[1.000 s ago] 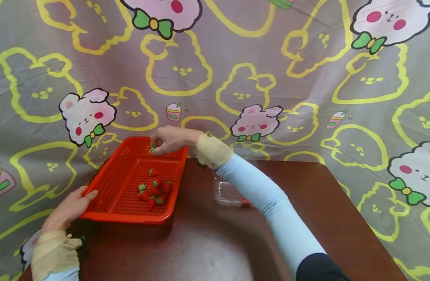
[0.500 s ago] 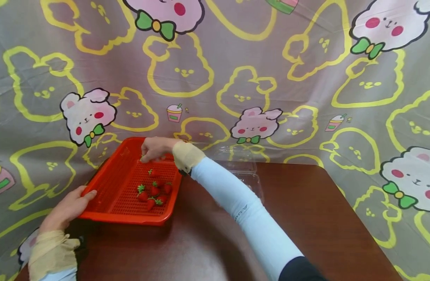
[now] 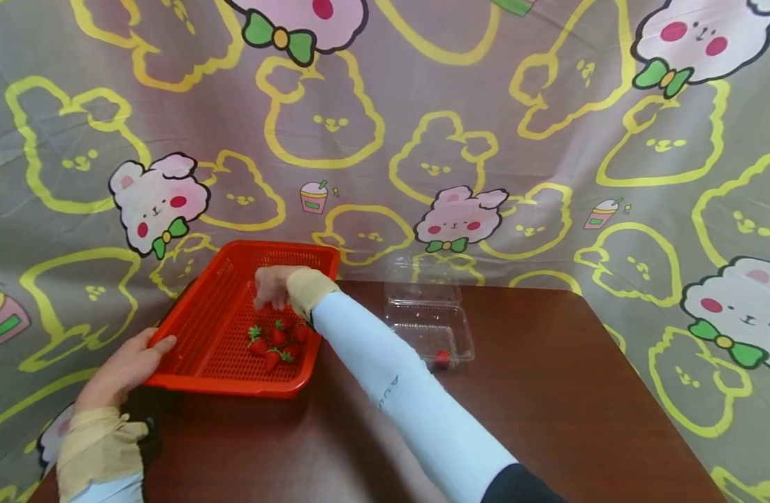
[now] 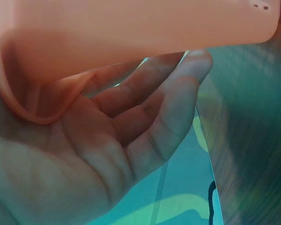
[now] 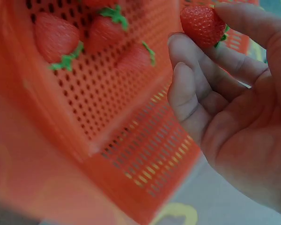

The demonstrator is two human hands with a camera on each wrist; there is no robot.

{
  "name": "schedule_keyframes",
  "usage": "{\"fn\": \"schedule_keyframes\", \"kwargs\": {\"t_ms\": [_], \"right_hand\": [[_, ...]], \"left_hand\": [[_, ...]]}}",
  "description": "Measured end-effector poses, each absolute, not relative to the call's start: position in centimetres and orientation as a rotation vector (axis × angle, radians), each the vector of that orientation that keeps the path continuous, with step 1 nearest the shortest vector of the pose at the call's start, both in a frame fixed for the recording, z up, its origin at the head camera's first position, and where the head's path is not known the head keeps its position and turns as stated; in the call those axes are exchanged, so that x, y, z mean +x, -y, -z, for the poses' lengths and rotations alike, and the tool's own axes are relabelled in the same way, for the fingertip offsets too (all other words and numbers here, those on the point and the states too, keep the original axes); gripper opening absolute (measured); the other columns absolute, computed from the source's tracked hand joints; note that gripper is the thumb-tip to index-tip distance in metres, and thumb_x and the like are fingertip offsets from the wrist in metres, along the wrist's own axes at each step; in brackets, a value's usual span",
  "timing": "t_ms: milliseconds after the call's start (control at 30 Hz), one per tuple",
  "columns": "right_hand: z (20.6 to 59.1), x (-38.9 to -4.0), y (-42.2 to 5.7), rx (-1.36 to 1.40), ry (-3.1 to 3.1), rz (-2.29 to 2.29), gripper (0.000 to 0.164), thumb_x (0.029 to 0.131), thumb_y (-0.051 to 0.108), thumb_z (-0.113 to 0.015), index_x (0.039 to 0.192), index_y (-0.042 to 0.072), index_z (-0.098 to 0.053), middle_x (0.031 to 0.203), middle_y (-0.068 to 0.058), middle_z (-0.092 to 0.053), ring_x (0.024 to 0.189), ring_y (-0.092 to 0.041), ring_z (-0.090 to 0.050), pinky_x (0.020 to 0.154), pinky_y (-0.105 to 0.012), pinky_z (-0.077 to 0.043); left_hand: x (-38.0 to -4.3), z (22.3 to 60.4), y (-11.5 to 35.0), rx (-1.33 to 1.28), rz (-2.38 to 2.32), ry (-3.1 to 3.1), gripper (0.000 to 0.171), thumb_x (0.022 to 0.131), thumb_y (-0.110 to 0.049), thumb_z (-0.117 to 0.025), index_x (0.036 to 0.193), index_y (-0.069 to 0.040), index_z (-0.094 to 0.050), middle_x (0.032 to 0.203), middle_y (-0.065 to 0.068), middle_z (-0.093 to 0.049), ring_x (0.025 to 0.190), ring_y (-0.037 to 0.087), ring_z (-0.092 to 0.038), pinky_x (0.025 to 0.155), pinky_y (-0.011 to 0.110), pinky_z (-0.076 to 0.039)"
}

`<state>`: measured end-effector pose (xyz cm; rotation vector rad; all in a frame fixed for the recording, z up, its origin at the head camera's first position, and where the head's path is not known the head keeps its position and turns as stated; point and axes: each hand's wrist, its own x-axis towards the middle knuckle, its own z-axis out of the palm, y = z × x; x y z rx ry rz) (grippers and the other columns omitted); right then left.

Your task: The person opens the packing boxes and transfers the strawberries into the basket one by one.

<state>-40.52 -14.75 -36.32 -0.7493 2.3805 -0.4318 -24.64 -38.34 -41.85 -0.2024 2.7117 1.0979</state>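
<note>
A red slotted plastic basket (image 3: pixel 212 335) stands at the left, with several strawberries (image 3: pixel 278 335) lying toward its near right side. My left hand (image 3: pixel 130 363) grips its left rim, thumb on top; in the left wrist view the fingers (image 4: pixel 164 112) curl under the basket wall (image 4: pixel 140 28). Over the basket's right half, my right hand (image 3: pixel 274 286) reaches in. The right wrist view shows that hand pinching a strawberry (image 5: pixel 201 26) between thumb and fingers, above others in the basket, such as one strawberry (image 5: pixel 56 37) near the wall.
A clear plastic clamshell box (image 3: pixel 423 339) stands right of the basket, its lid (image 3: pixel 423 279) raised. One red strawberry (image 3: pixel 443 359) shows at its near right corner. The brown table (image 3: pixel 548 391) ends at a patterned curtain (image 3: pixel 360 140) behind.
My right hand has moved leftward and down within the basket, now covering one strawberry seen before. The clamshell box, earlier behind the right arm, shows more fully. My left hand stays on the rim.
</note>
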Motion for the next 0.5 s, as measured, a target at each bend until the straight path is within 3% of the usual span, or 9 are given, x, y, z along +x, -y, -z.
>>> {"fn": "schedule_keyframes", "kwargs": {"t_ms": [267,433,500], "right_hand": [[37.1,-39.7,17.0,-0.783,-2.405,0.194,0.024,0.092,0.017,-0.062,0.073,0.014,-0.047,0.053,0.002,-0.039,0.044,-0.013,-0.038,0.047,-0.024,-0.034],[37.7,-39.7,17.8,-0.742,-2.424,0.084,0.008,0.092,0.015,-0.062,0.094,0.016,-0.054,0.070,0.002,-0.047,0.049,-0.013,-0.037,0.050,-0.024,-0.036],[38.1,-39.7,17.9,-0.731,-2.434,0.036,0.016,0.091,0.016,-0.063,0.104,0.018,-0.054,0.084,0.003,-0.054,0.052,-0.013,-0.039,0.052,-0.024,-0.038]], "left_hand": [[-24.6,41.7,38.7,-0.198,-1.098,-2.733,0.064,0.105,-0.043,-0.031,0.138,0.012,-0.029,0.116,0.028,-0.051,0.097,0.032,-0.054,0.072,0.031,-0.041],[-24.5,41.9,38.4,-0.194,-1.107,-2.757,0.061,0.105,-0.041,-0.032,0.136,0.011,-0.031,0.115,0.027,-0.052,0.096,0.031,-0.054,0.072,0.031,-0.041],[-24.5,42.0,38.3,-0.193,-1.114,-2.757,0.059,0.105,-0.040,-0.033,0.135,0.011,-0.032,0.114,0.027,-0.053,0.094,0.030,-0.055,0.072,0.031,-0.041]]}}
